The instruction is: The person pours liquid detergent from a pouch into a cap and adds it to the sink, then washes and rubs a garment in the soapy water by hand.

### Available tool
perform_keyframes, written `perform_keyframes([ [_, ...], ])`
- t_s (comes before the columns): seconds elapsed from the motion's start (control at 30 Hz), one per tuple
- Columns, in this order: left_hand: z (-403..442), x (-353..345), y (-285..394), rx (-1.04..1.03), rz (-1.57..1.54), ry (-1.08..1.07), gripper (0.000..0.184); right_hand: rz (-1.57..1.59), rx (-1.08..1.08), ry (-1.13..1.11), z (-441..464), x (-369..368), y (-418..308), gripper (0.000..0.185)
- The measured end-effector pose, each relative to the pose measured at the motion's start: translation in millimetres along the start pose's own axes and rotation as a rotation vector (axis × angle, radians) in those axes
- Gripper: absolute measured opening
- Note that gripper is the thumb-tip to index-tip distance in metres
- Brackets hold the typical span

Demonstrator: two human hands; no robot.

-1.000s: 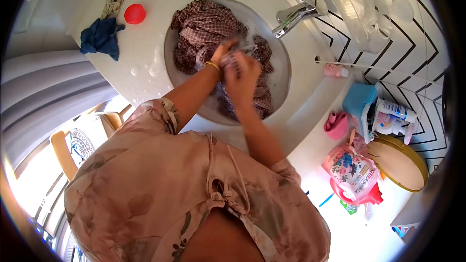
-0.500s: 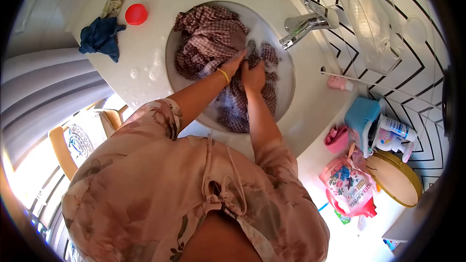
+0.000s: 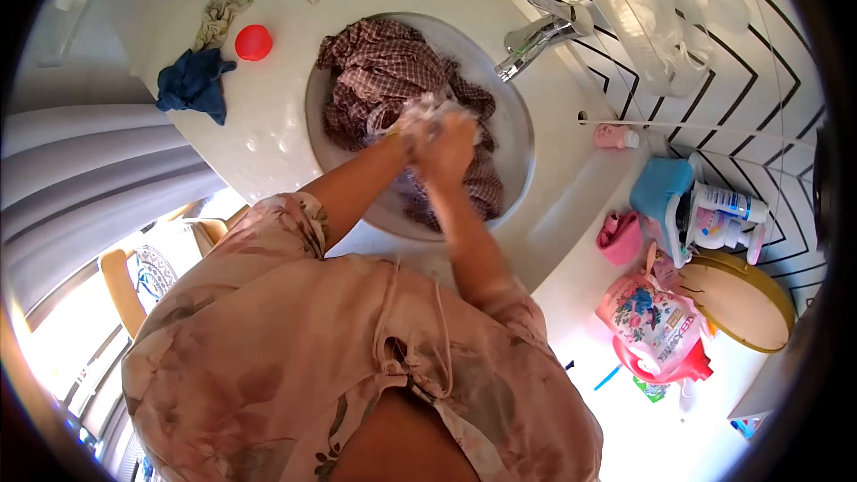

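Observation:
A wet brown-and-white checked cloth (image 3: 384,67) lies bunched in the round sink (image 3: 312,145), in sudsy water. Whether it is a garment cannot be told. My right hand (image 3: 449,150) is closed on a foamy fold of it over the middle of the sink, blurred by motion. Pressed against it is my left hand (image 3: 403,138), closed on the same cloth and partly covered by the right hand. A chrome faucet (image 3: 540,40) stands at the sink's upper right.
On the counter's left are a red cap (image 3: 253,43), a dark blue cloth (image 3: 194,85) and a pale rag (image 3: 220,20). At right stand a pink detergent pouch (image 3: 652,312), a blue container (image 3: 661,186), a pink cup (image 3: 619,239) and a round gold-rimmed tray (image 3: 790,308).
My hands have come together and shifted slightly left and down, with a foamy fold of cloth between them. The checked cloth has changed shape. The view has shifted a little.

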State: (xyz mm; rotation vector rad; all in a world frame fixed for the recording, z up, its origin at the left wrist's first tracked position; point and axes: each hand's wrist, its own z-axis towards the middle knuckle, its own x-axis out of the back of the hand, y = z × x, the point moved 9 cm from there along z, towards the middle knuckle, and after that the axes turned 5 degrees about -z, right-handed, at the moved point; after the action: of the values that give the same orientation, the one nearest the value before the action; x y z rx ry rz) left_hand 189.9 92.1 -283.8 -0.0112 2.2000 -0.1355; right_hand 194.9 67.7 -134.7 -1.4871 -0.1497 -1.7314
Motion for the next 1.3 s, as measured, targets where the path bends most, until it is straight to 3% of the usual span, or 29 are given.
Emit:
perform_keyframes([
  [0.03,-19,15,7,-0.156,0.065,0.24,0.025,0.056,-0.184,-0.069,17,-18,34,0.032],
  [0.1,-30,3,13,-0.226,0.245,0.122,0.023,0.169,-0.489,-0.234,29,-39,86,0.033],
  [0.2,-57,-35,18,-0.224,0.258,0.035,0.019,0.447,-0.547,-0.203,25,-50,103,0.032],
  [0.27,-66,-38,17,-0.109,0.089,0.082,0.018,0.388,-0.215,-0.068,25,27,20,0.03],
  [0.3,-52,-29,19,-0.081,0.113,-0.098,0.018,0.275,0.014,0.014,15,48,-14,0.029],
  [0.33,-42,-19,21,-0.055,0.137,-0.279,0.018,0.224,0.079,0.009,2,51,-35,0.029],
  [0.37,-66,-38,14,-0.233,0.251,-0.17,0.021,0.176,0.143,0.008,-10,52,-54,0.028],
  [0.43,-59,-28,30,-0.631,1.03,-0.124,0.033,0.107,0.164,0.042,-14,37,-38,0.023],
  [0.53,-42,-9,17,-0.289,0.531,0.099,0.034,0.203,-0.295,-0.22,13,12,51,0.027],
  [0.57,-64,-39,20,-0.384,1.004,-0.042,0.033,0.261,-0.378,-0.321,21,5,78,0.03],
  [0.6,-90,-69,21,-0.566,1.438,-0.147,0.034,0.345,-0.373,-0.596,24,-2,92,0.037],
  [0.63,-83,-61,19,-0.457,1.368,-0.106,0.037,0.421,-0.364,-0.879,15,-7,94,0.048],
  [0.67,-77,-54,12,-0.346,1.291,-0.071,0.04,0.457,-0.343,-0.92,16,12,83,0.057],
  [0.73,-114,-83,0,-0.1,0.945,0.015,0.07,0.518,-0.303,-1.02,16,57,49,0.075],
  [0.8,-108,-81,3,-0.144,1.498,0.0,0.093,0.719,-0.133,-0.908,19,27,51,0.091],
  [0.83,-126,-94,-1,0.005,1.606,0.077,0.103,0.818,-0.046,-0.847,22,19,47,0.099],
  [0.93,-123,-99,-10,-0.117,1.21,-0.091,0.1,0.54,-0.227,-0.83,21,9,35,0.093],
  [0.97,-98,-83,-4,-0.316,0.917,-0.169,0.096,0.567,-0.26,-0.87,21,20,11,0.08],
  [1.07,-118,-71,-4,-0.187,0.204,-0.328,0.095,0.71,-0.549,-0.938,-3,23,25,0.065],
  [1.1,-118,-56,-7,-0.072,-0.064,-0.389,0.1,0.795,-0.538,-0.892,-1,34,21,0.061],
  [1.2,-123,-16,-11,-0.008,-0.225,-0.191,0.106,1.042,-0.522,-0.744,4,91,1,0.052],
  [1.3,-121,-34,-14,-0.14,-0.102,-0.132,0.109,0.936,-0.33,-0.814,-5,128,-20,0.049],
])
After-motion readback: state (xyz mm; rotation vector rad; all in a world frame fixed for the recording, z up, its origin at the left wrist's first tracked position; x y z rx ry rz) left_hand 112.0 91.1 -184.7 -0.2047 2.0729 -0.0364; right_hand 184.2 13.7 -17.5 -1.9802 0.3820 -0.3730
